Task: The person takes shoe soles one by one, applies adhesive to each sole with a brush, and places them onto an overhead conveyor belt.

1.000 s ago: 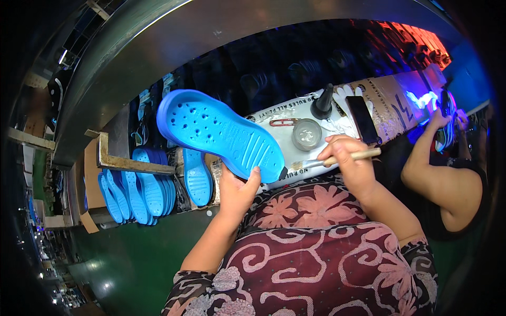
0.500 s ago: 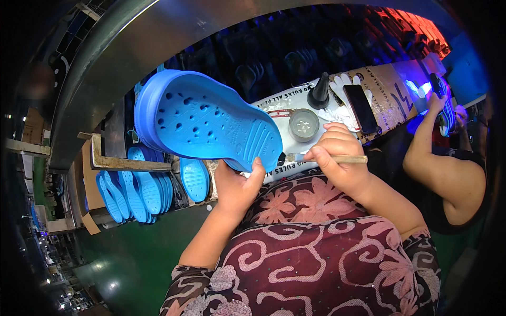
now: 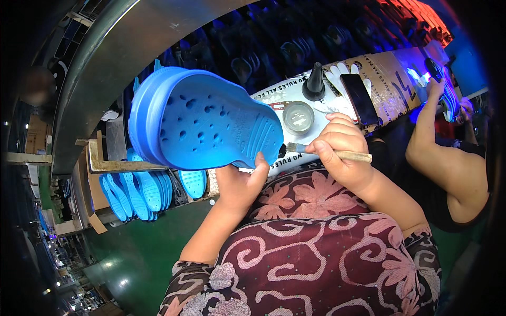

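My left hand (image 3: 241, 185) grips a blue foam shoe sole (image 3: 211, 126) at its narrower end, the thumb lying over the rim. The sole is tilted so its hollow inner face shows, with holes in the wide part and raised ridges in the narrow part. A flat paintbrush (image 3: 352, 156) with a wooden handle is pinched in my right hand (image 3: 342, 152). Its dark bristles touch or nearly touch the rim of the sole's narrow end. Just beyond the brush stands a small round tub (image 3: 298, 118) of cloudy, pale contents.
A black cone-shaped nozzle (image 3: 315, 84), a dark phone (image 3: 360, 100) and white gloves (image 3: 337, 73) lie past the tub on a covered board. At left, several blue insoles (image 3: 139, 192) stack beside a metal bracket (image 3: 121, 166). Another person's arm (image 3: 440, 152) works at right.
The sole has tipped a little, showing more of its outer side wall. The brush stays at its narrow end. The view has shifted slightly, and the tub and phone appear higher.
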Motion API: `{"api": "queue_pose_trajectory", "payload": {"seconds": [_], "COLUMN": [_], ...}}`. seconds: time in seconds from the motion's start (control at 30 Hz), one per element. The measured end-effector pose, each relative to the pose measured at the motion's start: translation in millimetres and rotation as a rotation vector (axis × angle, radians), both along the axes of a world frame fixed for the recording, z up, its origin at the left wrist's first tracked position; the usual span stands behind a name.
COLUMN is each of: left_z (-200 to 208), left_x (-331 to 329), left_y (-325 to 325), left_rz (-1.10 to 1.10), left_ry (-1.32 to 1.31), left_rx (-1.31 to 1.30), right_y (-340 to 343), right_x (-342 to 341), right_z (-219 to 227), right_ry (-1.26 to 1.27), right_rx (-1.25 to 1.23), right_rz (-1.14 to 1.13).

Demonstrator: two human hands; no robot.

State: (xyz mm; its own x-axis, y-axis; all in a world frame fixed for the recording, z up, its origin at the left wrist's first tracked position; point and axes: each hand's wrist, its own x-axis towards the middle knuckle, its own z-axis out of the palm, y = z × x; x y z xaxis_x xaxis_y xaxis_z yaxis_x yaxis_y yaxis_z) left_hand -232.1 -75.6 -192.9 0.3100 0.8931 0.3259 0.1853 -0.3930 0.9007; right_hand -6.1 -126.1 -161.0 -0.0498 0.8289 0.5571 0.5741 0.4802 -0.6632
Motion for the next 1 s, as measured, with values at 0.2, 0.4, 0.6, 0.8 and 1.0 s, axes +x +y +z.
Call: {"api": "queue_pose_trajectory", "payload": {"seconds": [0.2, 0.4, 0.6, 0.8, 1.0], "left_z": [4, 2, 4, -3, -1], "left_x": [17, 12, 9, 14, 11], "left_y": [0, 9, 10, 2, 5], "left_rz": [0.064, -0.096, -0.123, 0.031, 0.079], "left_ry": [-0.08, 0.006, 0.017, 0.115, 0.185], "left_rx": [0.071, 0.192, 0.241, 0.312, 0.321], "right_y": [-1, 0, -4, -3, 0], "right_x": [-2, -1, -5, -8, -5], "right_z": [2, 3, 0, 3, 0], "right_ry": [-0.03, 0.048, 0.017, 0.051, 0.004], "right_rx": [0.007, 0.01, -0.008, -0.015, 0.003], "right_rz": [0.03, 0.009, 0.005, -0.018, -0.03]}}
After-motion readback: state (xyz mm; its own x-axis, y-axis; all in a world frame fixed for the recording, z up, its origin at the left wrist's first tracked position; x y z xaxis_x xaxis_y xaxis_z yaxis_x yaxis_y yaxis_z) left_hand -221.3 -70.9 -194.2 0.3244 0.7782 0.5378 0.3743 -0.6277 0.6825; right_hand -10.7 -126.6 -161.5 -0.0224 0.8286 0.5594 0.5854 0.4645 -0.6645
